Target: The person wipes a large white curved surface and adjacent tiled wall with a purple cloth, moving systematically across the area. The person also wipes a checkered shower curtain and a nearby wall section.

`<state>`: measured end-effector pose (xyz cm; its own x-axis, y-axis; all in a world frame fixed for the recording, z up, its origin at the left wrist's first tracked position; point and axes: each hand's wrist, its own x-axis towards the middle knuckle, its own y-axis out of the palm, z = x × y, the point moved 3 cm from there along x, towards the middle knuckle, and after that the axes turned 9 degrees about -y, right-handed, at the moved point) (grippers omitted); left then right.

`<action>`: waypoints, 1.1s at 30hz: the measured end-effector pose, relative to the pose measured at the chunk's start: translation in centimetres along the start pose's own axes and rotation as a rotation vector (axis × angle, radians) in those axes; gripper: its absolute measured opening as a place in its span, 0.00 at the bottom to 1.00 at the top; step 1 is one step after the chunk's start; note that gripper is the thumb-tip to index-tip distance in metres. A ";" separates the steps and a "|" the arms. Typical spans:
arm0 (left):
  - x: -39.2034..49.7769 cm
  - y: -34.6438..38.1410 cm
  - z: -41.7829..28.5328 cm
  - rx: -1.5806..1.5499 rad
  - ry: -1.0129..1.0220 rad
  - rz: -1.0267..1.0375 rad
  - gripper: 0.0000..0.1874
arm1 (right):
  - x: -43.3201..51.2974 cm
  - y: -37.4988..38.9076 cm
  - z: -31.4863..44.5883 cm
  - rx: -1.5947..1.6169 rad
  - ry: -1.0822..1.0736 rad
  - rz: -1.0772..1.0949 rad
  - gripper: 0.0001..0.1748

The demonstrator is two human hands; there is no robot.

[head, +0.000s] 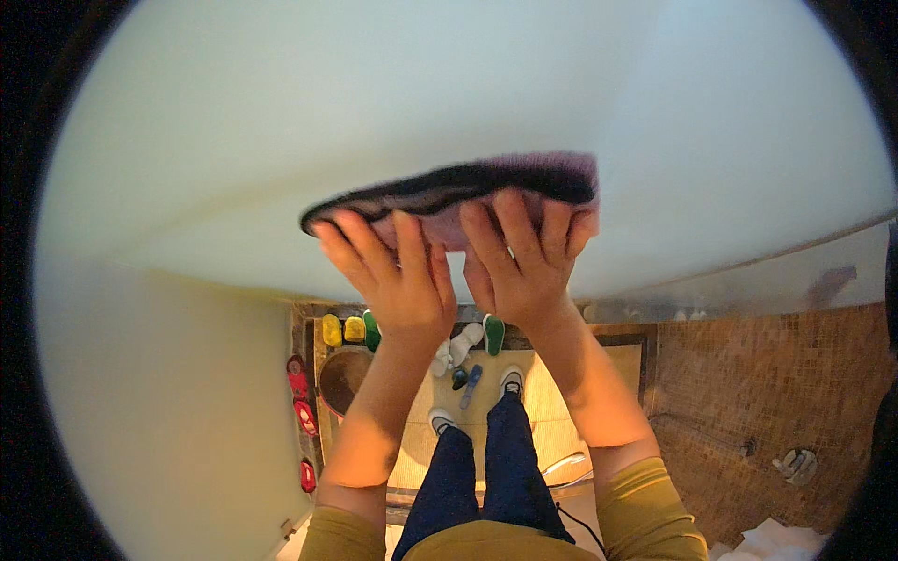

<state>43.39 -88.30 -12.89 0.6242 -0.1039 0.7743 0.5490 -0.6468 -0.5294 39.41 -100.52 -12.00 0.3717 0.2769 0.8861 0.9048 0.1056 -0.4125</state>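
Observation:
A folded purple cloth [449,184] with a wide black border lies against a pale, smooth panel [351,91] in front of me. My left hand [400,280] presses the cloth's left part, fingers spread over it. To its right, my right hand [526,263] has its fingers on the cloth's right part, some of them just under the black border. Both arms reach up and forward, and the cloth spans the two hands. The faces of both palms are hidden.
Below, yellow slippers [332,330], red slippers [297,377] and a green slipper [494,334] line the edges. A brown basin [344,382] and a blue brush-like item [471,386] are near my feet. A hand shower [563,463] lies at right, beside brown tiled flooring [744,379].

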 end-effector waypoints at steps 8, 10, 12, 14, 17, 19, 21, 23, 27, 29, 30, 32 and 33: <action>-9.6 5.7 2.7 -0.081 -0.117 0.173 0.21 | -8.0 2.8 2.1 -0.051 -0.066 0.349 0.22; -13.2 7.0 3.7 -0.114 -0.199 0.370 0.23 | -10.8 3.0 2.8 -0.045 -0.113 0.470 0.25; -14.9 7.5 4.6 -0.126 -0.217 0.416 0.26 | -11.7 3.1 3.2 -0.025 -0.119 0.554 0.27; -14.9 7.2 5.5 -0.180 -0.246 0.367 0.26 | -10.3 3.7 3.9 -0.013 -0.120 0.494 0.27; -12.9 6.4 7.9 -0.129 -0.324 0.235 0.29 | -6.6 5.9 6.3 0.133 -0.160 0.552 0.25; -11.7 6.0 10.0 -0.080 -0.419 0.152 0.33 | -4.3 8.1 7.9 0.253 -0.160 0.444 0.26; -11.5 6.1 10.7 -0.126 -0.430 0.070 0.34 | -4.0 8.6 8.7 0.122 -0.362 0.390 0.25; -12.7 7.1 9.6 -0.176 -0.405 0.080 0.33 | -5.5 8.2 7.6 0.109 -0.375 0.371 0.26; -16.3 10.6 3.5 -0.151 -0.353 0.148 0.31 | -11.5 5.6 1.0 0.361 -0.228 0.588 0.25; -18.1 12.3 -1.4 -0.174 -0.382 0.235 0.28 | -14.8 2.0 -2.6 -0.076 -0.419 0.656 0.23; -18.5 12.9 -3.9 -0.238 -0.340 0.181 0.26 | -16.0 0.0 -4.7 -0.034 -0.389 0.663 0.21; -19.3 14.8 -8.2 -0.301 -0.373 0.293 0.24 | -17.9 -2.9 -8.5 -0.033 -0.388 0.661 0.21; -20.1 15.5 -10.6 -0.303 -0.440 0.459 0.23 | -18.9 -4.3 -10.0 -0.076 -0.416 0.658 0.22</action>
<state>33.46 -104.26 -32.95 0.9577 -0.1433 0.2497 0.0367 -0.7993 -0.5998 30.58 -115.71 -24.83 0.7419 0.5966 0.3060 0.5426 -0.2660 -0.7967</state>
